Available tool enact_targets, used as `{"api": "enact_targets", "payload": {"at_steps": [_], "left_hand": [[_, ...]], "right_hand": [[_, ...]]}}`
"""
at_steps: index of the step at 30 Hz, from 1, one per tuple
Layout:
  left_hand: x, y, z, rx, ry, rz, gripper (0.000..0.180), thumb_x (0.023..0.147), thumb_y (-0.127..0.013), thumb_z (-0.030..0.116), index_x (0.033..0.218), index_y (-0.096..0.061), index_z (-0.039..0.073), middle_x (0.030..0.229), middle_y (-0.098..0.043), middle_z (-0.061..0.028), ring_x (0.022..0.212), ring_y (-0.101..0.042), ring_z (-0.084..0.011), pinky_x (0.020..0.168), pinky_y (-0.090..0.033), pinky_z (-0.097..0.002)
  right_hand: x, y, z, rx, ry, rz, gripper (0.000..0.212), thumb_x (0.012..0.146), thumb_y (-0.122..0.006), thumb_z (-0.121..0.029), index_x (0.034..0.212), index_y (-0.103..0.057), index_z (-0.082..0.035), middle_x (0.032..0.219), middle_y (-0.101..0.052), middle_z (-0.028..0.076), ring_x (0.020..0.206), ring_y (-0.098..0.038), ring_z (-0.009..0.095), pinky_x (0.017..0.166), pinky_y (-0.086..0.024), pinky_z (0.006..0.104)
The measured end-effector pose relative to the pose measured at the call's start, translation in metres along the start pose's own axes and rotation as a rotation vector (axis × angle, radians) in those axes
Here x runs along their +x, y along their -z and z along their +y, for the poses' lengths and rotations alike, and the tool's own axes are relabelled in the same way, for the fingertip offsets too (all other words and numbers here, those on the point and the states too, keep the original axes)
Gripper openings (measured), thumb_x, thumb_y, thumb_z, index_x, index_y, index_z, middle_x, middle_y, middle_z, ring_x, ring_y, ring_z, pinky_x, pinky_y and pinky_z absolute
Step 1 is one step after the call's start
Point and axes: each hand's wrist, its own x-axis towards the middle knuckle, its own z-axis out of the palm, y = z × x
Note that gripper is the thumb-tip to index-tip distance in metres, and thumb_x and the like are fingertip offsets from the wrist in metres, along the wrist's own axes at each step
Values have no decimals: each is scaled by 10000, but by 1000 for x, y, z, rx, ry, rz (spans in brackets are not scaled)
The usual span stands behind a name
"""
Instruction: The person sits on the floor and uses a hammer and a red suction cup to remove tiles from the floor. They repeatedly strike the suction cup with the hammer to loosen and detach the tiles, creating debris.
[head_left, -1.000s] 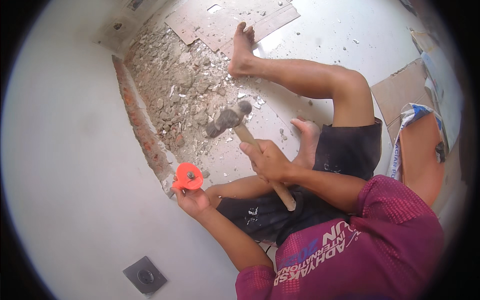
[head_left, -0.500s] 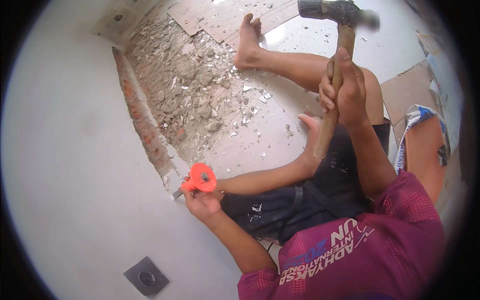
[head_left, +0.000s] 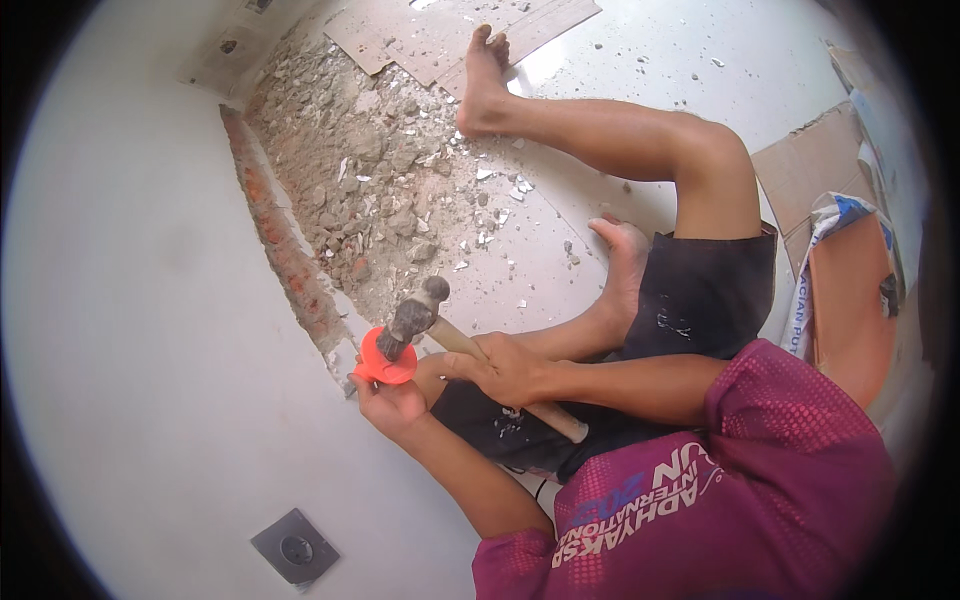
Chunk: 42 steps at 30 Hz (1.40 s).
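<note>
A chisel with a round orange hand guard [head_left: 388, 366] is gripped in my left hand [head_left: 394, 404], its tip against the white wall at the near end of a broken-out groove [head_left: 278, 240] showing red brick. My right hand [head_left: 508, 372] is wrapped around the wooden handle of a ball-peen hammer [head_left: 410, 315]. The dark steel head is down at the chisel's struck end, in front of the guard, and hides that end. The handle slants across my lap toward the lower right.
Broken plaster and rubble [head_left: 375, 190] lie along the wall's foot, with white chips scattered over the pale floor. Cardboard [head_left: 440, 45] lies beyond. My bare legs stretch across the floor. A grey wall socket [head_left: 296, 548] sits at lower left, and an opened sack [head_left: 806, 275] at right.
My right hand has swung the hammer down and left, from raised at the upper right to the chisel's end. My left hand has kept the chisel at nearly the same spot.
</note>
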Motion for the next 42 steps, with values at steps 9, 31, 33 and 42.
{"api": "enact_targets", "payload": {"at_steps": [9, 31, 33, 42], "left_hand": [[5, -10, -7, -53, 12, 53, 378, 997, -456, 312, 1179, -487, -17, 1225, -512, -146, 1146, -525, -285, 982, -452, -468], [38, 21, -74, -98, 125, 1, 211, 960, -464, 100, 1100, -490, -55, 1136, -553, -152, 1136, -537, -277, 1006, -449, -476], [53, 30, -74, -90, 133, 43, 199, 946, -464, 74, 1090, -492, -62, 1122, -558, -151, 1113, -547, -277, 995, -456, -478], [83, 45, -64, -53, 128, 129, 204, 934, -483, 74, 1082, -494, -67, 1099, -568, -147, 1063, -565, -274, 965, -473, -479]], "right_hand": [[-9, 95, -106, 487, 366, 434, 448, 987, -384, -509, 787, -411, -110, 495, -415, 13, 350, -392, 99, 339, -336, 249], [10, 136, 0, 212, -68, 524, 405, 963, -532, -410, 756, -484, -65, 551, -407, -50, 413, -378, 50, 354, -314, 243], [12, 136, 2, 218, -40, 530, 402, 962, -535, -409, 754, -484, -68, 552, -405, -52, 411, -369, 48, 351, -309, 245], [22, 131, 4, 257, -90, 477, 360, 977, -499, -406, 853, -449, -72, 489, -400, -19, 341, -371, 57, 316, -321, 223]]}}
